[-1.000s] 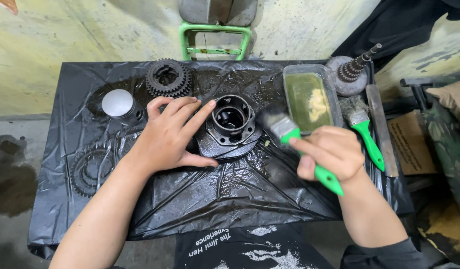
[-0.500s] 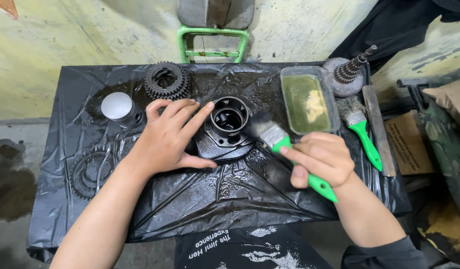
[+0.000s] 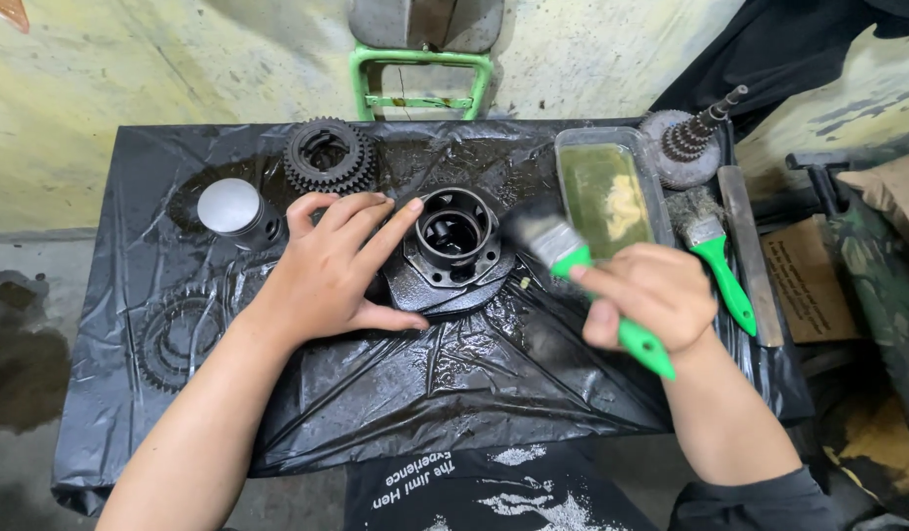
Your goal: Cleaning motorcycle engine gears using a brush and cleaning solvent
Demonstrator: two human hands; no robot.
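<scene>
The black plastic sheet [image 3: 425,383] covers your whole work surface, wet and creased, and its front half between your forearms is the widest open stretch. Its back edge runs along the pale wall, the right edge is crowded, and the near edge hangs just in front of your body.

At the middle of the sheet sits the dark round housing [image 3: 453,246], a flanged metal part with an open bore facing up. Your left hand [image 3: 329,275] lies flat against its left side, fingers spread and extended, the fingertips reaching the rim and the thumb stretched along the flange's lower edge. It presses rather than grasps.

Your right hand [image 3: 651,295] is closed around the green handle of the paintbrush [image 3: 563,251], fingers wrapped and the thumb on top. The bristles point up and left and sit just beside the housing's right rim; whether they touch it I cannot tell, as they are blurred.

Just behind that hand lies the clear rectangular tray [image 3: 573,147] of greenish liquid. To its right are a second green-handled brush [image 3: 715,261], a flat metal file [image 3: 750,246] and a geared shaft [image 3: 691,143], all close together. At back left stand a stacked gear [image 3: 329,155] and a silver-topped piston [image 3: 233,209], well apart from the brush.
</scene>
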